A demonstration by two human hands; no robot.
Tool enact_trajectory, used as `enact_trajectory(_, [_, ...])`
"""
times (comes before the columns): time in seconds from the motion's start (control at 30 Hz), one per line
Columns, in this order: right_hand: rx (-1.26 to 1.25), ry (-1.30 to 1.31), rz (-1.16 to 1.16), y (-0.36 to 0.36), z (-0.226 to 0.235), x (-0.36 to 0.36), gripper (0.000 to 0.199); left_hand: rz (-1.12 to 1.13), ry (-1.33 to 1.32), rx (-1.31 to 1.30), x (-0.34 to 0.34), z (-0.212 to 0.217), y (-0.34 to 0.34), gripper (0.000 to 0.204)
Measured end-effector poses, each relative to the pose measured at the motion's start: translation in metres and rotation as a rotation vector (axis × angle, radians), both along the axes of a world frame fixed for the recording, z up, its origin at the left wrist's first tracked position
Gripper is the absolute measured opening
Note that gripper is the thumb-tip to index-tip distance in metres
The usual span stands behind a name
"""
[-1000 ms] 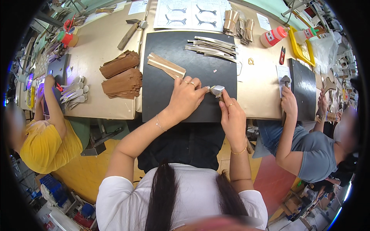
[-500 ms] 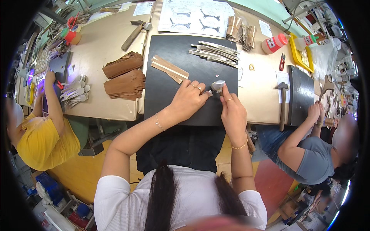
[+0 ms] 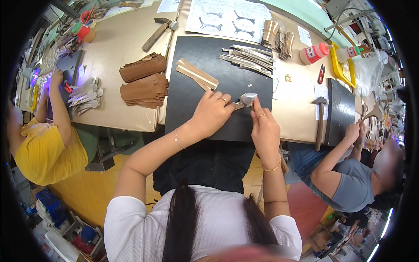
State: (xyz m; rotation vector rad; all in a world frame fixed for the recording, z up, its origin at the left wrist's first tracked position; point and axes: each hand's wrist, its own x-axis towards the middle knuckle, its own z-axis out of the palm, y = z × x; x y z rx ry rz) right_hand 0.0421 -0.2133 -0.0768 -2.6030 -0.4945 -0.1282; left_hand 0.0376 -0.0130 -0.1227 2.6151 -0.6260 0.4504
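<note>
Over the black work mat point(image 3: 192, 113), my left hand point(image 3: 213, 110) pinches a narrow pale strip point(image 3: 239, 105). The strip's free end meets the metal head of a hammer point(image 3: 248, 98). My right hand point(image 3: 265, 127) grips that hammer close under its head, the index finger stretched along the metal. Most of the handle is hidden by the palm. Just beyond my left hand lie several brown strips with a cream one point(image 3: 198, 74). A bundle of narrow, pale-edged strips point(image 3: 248, 60) rests on the far right of the mat.
Stacks of brown leather pieces point(image 3: 143, 89) lie left of the mat. A hammer point(image 3: 159, 35), a printed drawing sheet point(image 3: 227, 19) and tied strip bundles point(image 3: 278, 38) are farther back. To the right are a bottle point(image 3: 315, 53), snips point(image 3: 321, 74) and another hammer point(image 3: 320, 118). Co-workers sit either side.
The hammer head now touches the strip's end, where a small gap showed before. More of the strip shows beyond my left fingers. The whole view has shifted slightly.
</note>
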Motion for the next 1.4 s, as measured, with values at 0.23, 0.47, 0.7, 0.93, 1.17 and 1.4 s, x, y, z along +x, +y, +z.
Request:
enact_trajectory(0.23, [-0.07, 0.016, 0.004, 0.005, 0.0, -0.011, 0.047, -0.016, 0.025, -0.018, -0.002, 0.002, 0.006, 0.013])
enact_trajectory(0.47, [0.116, -0.053, 0.017, 0.009, 0.003, -0.008, 0.048, -0.042, -0.047, 0.106, -0.006, 0.005, 0.01, 0.013])
enact_trajectory(0.7, [-0.101, 0.04, 0.046, 0.007, 0.005, -0.018, 0.05, -0.02, 0.143, -0.189, -0.011, 0.006, 0.018, 0.016])
enact_trajectory(0.93, [0.005, -0.027, 0.074, 0.013, 0.003, -0.015, 0.052, 0.017, 0.0, 0.094, -0.02, 0.005, 0.012, 0.017])
enact_trajectory(1.17, [-0.187, 0.091, 0.107, 0.005, 0.014, -0.016, 0.053, 0.014, 0.235, -0.195, -0.021, 0.007, 0.025, 0.018])
enact_trajectory(1.4, [-0.005, -0.025, 0.13, 0.017, 0.002, -0.019, 0.053, 0.076, 0.049, 0.126, -0.033, 0.009, 0.016, 0.018])
